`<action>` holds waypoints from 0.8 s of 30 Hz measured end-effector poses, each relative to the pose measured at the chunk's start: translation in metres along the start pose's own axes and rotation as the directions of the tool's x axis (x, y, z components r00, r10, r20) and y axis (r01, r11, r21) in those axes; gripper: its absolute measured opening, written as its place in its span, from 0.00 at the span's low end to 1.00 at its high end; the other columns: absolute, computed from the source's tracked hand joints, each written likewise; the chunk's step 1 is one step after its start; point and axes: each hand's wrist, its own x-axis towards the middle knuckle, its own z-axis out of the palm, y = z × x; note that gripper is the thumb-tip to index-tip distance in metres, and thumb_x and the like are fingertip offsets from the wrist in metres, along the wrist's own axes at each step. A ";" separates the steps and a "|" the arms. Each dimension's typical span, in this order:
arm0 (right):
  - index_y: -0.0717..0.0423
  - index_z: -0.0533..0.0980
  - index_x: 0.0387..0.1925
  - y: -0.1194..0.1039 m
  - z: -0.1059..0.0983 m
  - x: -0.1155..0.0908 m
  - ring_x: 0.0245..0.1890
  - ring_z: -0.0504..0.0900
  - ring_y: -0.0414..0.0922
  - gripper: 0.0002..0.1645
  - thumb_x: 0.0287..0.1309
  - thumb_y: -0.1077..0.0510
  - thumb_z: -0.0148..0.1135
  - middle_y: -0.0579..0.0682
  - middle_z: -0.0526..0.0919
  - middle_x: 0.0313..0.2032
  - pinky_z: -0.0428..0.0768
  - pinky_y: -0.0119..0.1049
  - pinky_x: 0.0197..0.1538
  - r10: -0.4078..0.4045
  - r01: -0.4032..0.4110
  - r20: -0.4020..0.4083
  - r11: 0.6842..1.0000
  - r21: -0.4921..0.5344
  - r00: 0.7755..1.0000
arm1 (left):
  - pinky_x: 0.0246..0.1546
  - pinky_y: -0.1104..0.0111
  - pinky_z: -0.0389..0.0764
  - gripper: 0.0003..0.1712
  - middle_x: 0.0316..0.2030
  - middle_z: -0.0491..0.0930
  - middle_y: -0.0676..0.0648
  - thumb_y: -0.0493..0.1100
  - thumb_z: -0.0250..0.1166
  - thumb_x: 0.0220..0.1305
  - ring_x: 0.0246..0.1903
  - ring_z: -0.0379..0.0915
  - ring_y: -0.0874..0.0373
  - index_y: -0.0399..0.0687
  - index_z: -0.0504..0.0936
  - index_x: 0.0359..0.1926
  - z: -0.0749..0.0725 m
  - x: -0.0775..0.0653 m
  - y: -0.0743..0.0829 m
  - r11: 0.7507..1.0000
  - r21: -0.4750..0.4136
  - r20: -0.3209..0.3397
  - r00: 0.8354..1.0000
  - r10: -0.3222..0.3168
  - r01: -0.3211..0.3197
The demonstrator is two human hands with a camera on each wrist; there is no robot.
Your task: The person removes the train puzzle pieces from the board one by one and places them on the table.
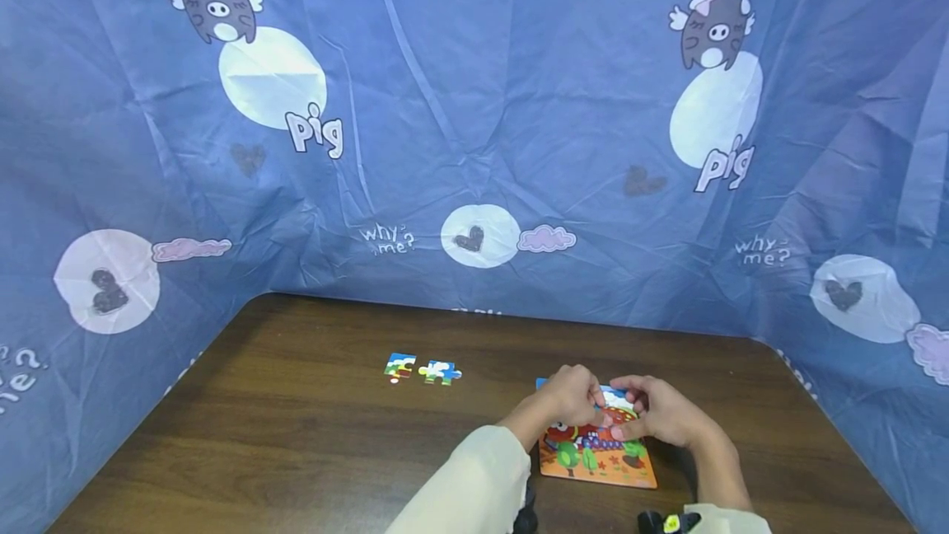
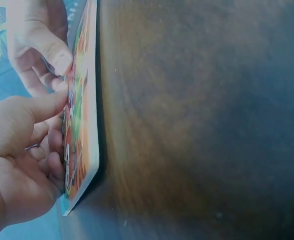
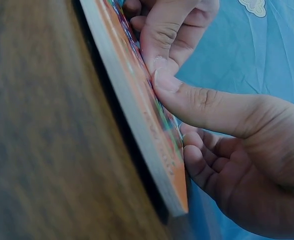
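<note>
A jigsaw puzzle [image 1: 593, 468] lies flat on the table, with a red cartoon figure, green trees and an orange ground. Over its upper left part is my left hand [image 1: 572, 395], fingers bent and thumb tip touching the picture. My right hand [image 1: 663, 412] comes in from the right, its thumb on the puzzle and its index finger near the top edge. In the right wrist view, the right thumb [image 3: 201, 102] meets the left thumb tip at the puzzle's surface. Whether a loose piece sits between the fingers is hidden.
Two loose puzzle pieces [image 1: 440, 372] [image 1: 400, 365] lie farther left on the brown wooden table [image 1: 296, 435]. A blue printed cloth [image 1: 474, 147] hangs behind the table and along both sides.
</note>
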 end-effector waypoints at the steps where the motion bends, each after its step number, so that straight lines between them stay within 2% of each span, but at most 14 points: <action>1: 0.71 0.71 0.63 0.000 0.000 0.000 0.36 0.70 0.48 0.47 0.42 0.62 0.84 0.55 0.74 0.41 0.72 0.34 0.34 -0.001 0.001 0.002 1.000 -0.010 1.000 | 0.27 0.74 0.72 0.11 0.24 0.76 0.57 0.48 0.80 0.56 0.24 0.69 0.66 0.55 0.84 0.29 0.000 0.000 0.000 1.000 0.003 0.003 1.000 -0.002 0.002; 9: 0.70 0.71 0.64 0.000 -0.003 -0.002 0.36 0.70 0.48 0.49 0.40 0.59 0.85 0.55 0.73 0.41 0.71 0.34 0.35 -0.015 0.016 0.022 0.998 -0.053 1.000 | 0.29 0.73 0.72 0.11 0.24 0.76 0.57 0.49 0.80 0.56 0.25 0.70 0.66 0.56 0.84 0.30 -0.001 0.000 0.002 0.999 0.044 0.012 1.000 -0.018 0.018; 24: 0.70 0.70 0.65 0.000 -0.004 -0.003 0.38 0.70 0.48 0.51 0.40 0.57 0.86 0.54 0.74 0.42 0.72 0.36 0.38 -0.004 0.005 0.014 0.997 -0.074 1.000 | 0.28 0.74 0.72 0.12 0.23 0.75 0.57 0.44 0.81 0.53 0.24 0.69 0.66 0.55 0.83 0.28 0.002 0.000 0.000 1.000 0.002 -0.031 0.999 -0.010 0.010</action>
